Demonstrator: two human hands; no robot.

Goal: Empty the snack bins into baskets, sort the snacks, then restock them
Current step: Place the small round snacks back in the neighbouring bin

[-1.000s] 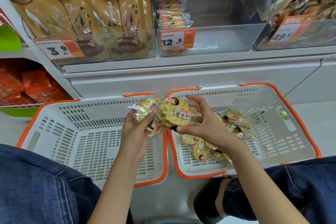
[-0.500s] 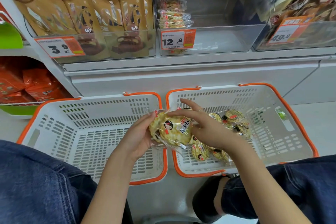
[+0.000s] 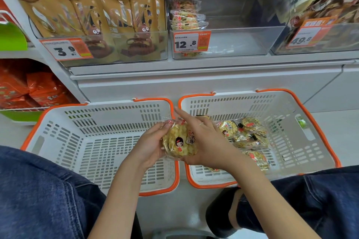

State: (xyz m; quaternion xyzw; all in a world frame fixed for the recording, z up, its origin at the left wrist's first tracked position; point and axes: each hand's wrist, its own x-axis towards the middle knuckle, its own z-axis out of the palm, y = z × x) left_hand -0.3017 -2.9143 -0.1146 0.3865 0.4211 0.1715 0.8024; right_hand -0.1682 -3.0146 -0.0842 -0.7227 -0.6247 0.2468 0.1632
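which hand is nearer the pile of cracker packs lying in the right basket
Right. The right hand reaches over the right basket, beside the pile of cracker packs. The left hand is over the left basket, holding the held pack with it.

Snack packet (image 3: 179,140): clear wrap, yellow rice cracker, cartoon-face label; held between both hands. More packets (image 3: 245,134) right of the grip, heaped in the right basket (image 3: 303,161). Left basket (image 3: 93,141): white, orange-rimmed.
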